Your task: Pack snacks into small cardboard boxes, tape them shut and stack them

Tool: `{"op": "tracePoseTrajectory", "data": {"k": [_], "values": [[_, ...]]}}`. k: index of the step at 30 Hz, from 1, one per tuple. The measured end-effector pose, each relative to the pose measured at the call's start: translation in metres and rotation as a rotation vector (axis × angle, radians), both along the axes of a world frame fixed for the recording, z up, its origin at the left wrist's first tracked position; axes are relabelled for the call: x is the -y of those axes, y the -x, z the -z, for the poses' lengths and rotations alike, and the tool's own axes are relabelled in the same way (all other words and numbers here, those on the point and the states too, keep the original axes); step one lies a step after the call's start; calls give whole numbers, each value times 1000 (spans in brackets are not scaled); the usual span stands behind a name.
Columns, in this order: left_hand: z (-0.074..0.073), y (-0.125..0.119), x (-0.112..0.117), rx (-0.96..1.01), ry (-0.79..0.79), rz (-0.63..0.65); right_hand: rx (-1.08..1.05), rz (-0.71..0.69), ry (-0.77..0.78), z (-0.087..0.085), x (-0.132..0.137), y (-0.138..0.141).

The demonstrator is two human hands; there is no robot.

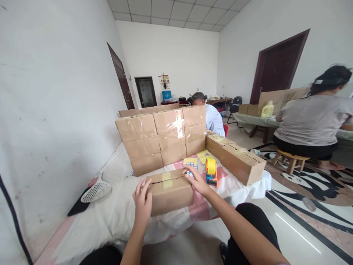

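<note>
A long cardboard box [172, 197] lies at the front of the cloth-covered table. Yellowish tape covers the middle of its top, where a seam runs lengthwise. My left hand [142, 195] is at the box's left end, its fingers slightly apart and curved around the upper corner. At the opposite end, my right hand [195, 179] rests on the top edge with bent fingers. Together the two hands hold the box between them. Just right of my right hand stands a tape dispenser [211, 173] with a yellow roll.
Stacked taped boxes [157, 136] form a wall behind. More cardboard boxes [237, 160] line the table's right edge. A white slotted scoop [97, 190] lies over a dark flat object at left. One person [215, 117] sits behind the stack, another [314, 114] on a stool.
</note>
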State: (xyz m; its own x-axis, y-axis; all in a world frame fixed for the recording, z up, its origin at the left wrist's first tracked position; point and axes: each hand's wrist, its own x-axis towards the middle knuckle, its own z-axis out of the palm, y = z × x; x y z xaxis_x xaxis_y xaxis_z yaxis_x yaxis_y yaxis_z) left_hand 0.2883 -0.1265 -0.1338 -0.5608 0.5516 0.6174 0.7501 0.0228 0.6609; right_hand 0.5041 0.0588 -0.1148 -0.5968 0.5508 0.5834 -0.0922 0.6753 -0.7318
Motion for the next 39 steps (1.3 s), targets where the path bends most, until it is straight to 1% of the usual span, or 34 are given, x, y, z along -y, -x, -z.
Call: {"op": "tracePoseTrajectory", "data": {"k": [3,5,6,9,13,16,18,19,21,22,23,24,25,27,28,29,31,35,37,39], "values": [[-19,-14,0,-292,174,37,35,22,-105,1,3,-6],[-29,-25,-4,-384,248,102,53,16,-148,0,5,-9],[-32,-30,-6,-405,270,125,66,15,-163,0,5,-11],[-31,-38,-14,-436,312,139,113,18,-183,2,6,-16],[-27,-39,-18,-488,335,112,152,-1,-166,5,8,-25],[-28,-41,-18,-520,352,95,178,15,-182,4,10,-35],[-29,-42,-19,-527,368,86,163,120,-219,3,8,-44],[-30,-42,-19,-528,372,81,132,214,-231,3,5,-49],[-30,-41,-20,-524,372,79,23,448,-210,4,-7,-62],[-29,-40,-21,-519,372,83,-48,559,-165,6,-16,-68],[-28,-39,-22,-512,370,89,-125,648,-81,10,-26,-75],[-27,-38,-22,-504,367,95,-194,706,31,14,-37,-81],[-25,-37,-22,-498,360,100,-245,733,156,19,-47,-86],[-22,-36,-22,-488,337,105,-287,711,374,29,-65,-94],[-19,-35,-21,-485,325,105,-281,681,443,33,-72,-96],[-18,-35,-21,-482,314,102,-267,647,482,37,-76,-97],[-14,-34,-21,-479,298,94,-239,571,515,42,-81,-97],[-11,-33,-25,-488,249,72,-203,410,542,45,-79,-89],[-9,-32,-26,-487,223,59,-202,366,551,47,-78,-83],[-8,-31,-28,-488,212,64,-210,362,561,50,-79,-77]]}}
